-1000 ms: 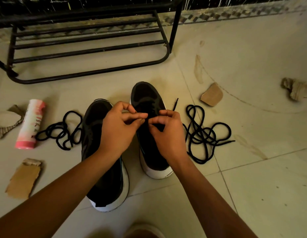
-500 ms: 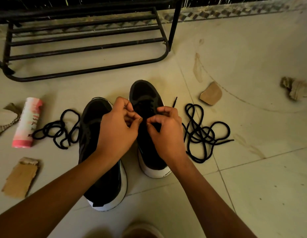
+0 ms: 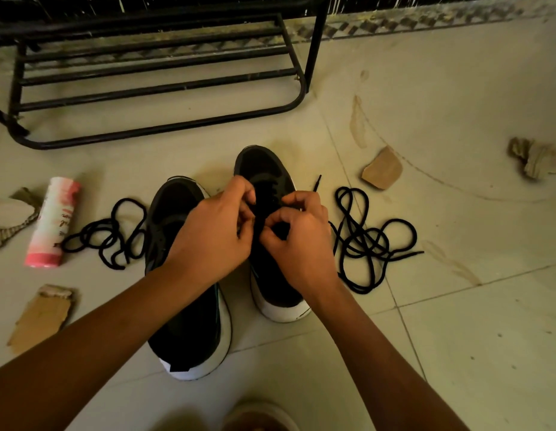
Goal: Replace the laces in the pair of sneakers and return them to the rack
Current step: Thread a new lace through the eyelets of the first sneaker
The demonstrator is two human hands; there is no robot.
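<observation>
Centre frame — left hand (image 3: 214, 231) and right hand (image 3: 301, 241) are pinched on the lace (image 3: 316, 183) over the sneaker (image 3: 264, 163); black-on-black, an eyelet may be skipped.

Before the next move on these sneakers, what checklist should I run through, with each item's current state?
1. Both hands on one shoe: ok. The left hand and right hand meet over the right sneaker.
2. Lace end gripped: cannot tell. Curled fingers hide it.
3. Right lace within reach: ok. It lies loose beside that sneaker.
4. Left sneaker laced: cannot tell. Its top is dark and partly covered. The left lace lies loose on the floor beside it.
5. Sneakers on rack: not ok. Both stand on the floor in front of it.
</observation>
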